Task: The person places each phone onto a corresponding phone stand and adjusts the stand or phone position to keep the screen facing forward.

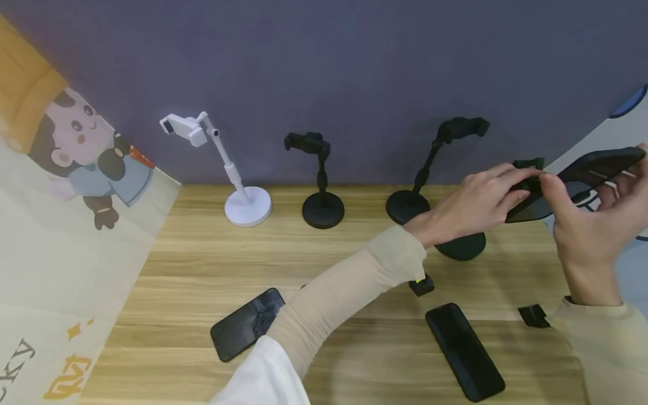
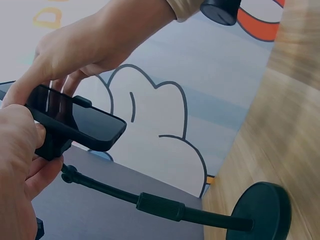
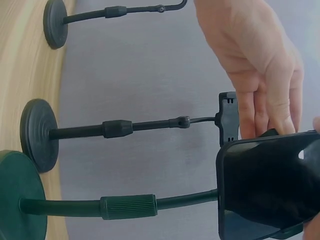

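At the right of the head view, my right hand (image 1: 589, 230) holds a black smartphone (image 1: 602, 166) along its edges, thumb on the near side. My left hand (image 1: 471, 199) reaches across and pinches the clamp (image 2: 52, 147) of a dark green phone stand behind the phone. A clamp tab (image 2: 82, 101) hooks over the phone's edge in the left wrist view. The stand's round base (image 1: 462, 246) rests on the table, its pole (image 3: 130, 206) rising to the phone. Part of the clamp is hidden by the phone and fingers.
A white phone stand (image 1: 248, 206) and two black ones, a short one (image 1: 323, 210) and a taller one (image 1: 407, 206), line the table's back edge by a grey partition (image 1: 324, 84). Two black phones lie nearer, one left (image 1: 243, 326), partly under my left sleeve, one right (image 1: 466, 351).
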### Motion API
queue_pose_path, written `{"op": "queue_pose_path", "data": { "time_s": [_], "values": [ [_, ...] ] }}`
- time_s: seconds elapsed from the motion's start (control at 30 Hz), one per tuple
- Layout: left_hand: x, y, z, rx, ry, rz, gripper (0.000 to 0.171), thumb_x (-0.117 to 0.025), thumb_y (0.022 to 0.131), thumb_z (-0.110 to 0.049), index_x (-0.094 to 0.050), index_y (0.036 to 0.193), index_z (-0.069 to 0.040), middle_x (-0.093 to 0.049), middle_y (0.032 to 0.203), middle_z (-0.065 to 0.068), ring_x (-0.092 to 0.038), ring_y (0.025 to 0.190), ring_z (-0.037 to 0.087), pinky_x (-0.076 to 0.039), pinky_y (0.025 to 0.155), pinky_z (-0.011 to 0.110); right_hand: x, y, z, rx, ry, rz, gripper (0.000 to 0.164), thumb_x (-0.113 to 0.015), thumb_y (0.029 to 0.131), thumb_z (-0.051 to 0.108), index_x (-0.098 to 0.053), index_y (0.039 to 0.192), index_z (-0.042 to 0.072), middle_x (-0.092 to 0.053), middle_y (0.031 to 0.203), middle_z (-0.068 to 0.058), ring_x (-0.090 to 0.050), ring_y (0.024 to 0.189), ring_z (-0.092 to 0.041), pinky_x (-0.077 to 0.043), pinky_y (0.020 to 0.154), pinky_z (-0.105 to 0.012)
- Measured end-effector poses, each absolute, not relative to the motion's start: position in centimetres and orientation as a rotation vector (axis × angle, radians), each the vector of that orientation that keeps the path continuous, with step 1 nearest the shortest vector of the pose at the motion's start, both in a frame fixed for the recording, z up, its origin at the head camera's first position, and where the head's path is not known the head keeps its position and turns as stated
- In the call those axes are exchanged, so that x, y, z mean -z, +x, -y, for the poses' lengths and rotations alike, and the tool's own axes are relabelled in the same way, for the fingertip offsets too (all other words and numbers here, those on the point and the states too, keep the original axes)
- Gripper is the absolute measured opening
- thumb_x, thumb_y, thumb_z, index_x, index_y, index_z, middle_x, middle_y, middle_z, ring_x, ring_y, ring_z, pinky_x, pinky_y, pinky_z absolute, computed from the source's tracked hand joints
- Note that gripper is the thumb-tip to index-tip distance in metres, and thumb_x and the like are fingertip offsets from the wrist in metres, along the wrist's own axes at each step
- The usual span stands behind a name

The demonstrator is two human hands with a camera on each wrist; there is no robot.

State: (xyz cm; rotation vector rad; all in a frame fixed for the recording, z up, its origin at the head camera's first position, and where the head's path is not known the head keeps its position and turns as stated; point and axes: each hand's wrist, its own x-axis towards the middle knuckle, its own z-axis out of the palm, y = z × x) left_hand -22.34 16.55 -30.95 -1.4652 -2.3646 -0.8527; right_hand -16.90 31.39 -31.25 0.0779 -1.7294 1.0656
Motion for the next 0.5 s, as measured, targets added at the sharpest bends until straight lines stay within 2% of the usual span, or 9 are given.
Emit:
{"op": "queue_pose_path", "data": {
  "time_s": [0.23,0.37,0.5],
  "values": [
    [31.04,-22.50,-16.47,0.871,-1.464,2.367,0.044,-0.044,0.100,-0.023,-0.044,0.141,-0.008,-0.057,0.109,-0.001,-0.049,0.074,0.003,-0.038,0.064,0.010,31.16,-17.04,-31.00,-1.052,0.052,1.728,0.088,-0.084,0.066,0.028,-0.038,0.135,-0.002,-0.052,0.119,-0.004,-0.055,0.099,-0.010,-0.044,0.093,-0.019],
    [31.02,-22.49,-16.40,0.851,-1.464,2.366,0.043,-0.044,0.100,-0.022,-0.045,0.140,-0.007,-0.057,0.109,0.000,-0.049,0.075,0.004,-0.039,0.065,0.010,31.11,-17.11,-30.93,-1.064,0.072,1.726,0.082,-0.085,0.065,0.028,-0.044,0.131,0.000,-0.054,0.115,0.000,-0.055,0.094,-0.007,-0.045,0.089,-0.017],
    [30.94,-22.40,-16.45,0.815,-1.476,2.365,0.044,-0.044,0.100,-0.022,-0.044,0.141,-0.006,-0.056,0.112,0.000,-0.049,0.077,0.004,-0.039,0.066,0.010,31.14,-17.07,-30.98,-1.056,0.065,1.723,0.083,-0.085,0.065,0.028,-0.043,0.131,-0.001,-0.054,0.116,-0.001,-0.055,0.093,-0.006,-0.045,0.088,-0.016]
  ]
}}
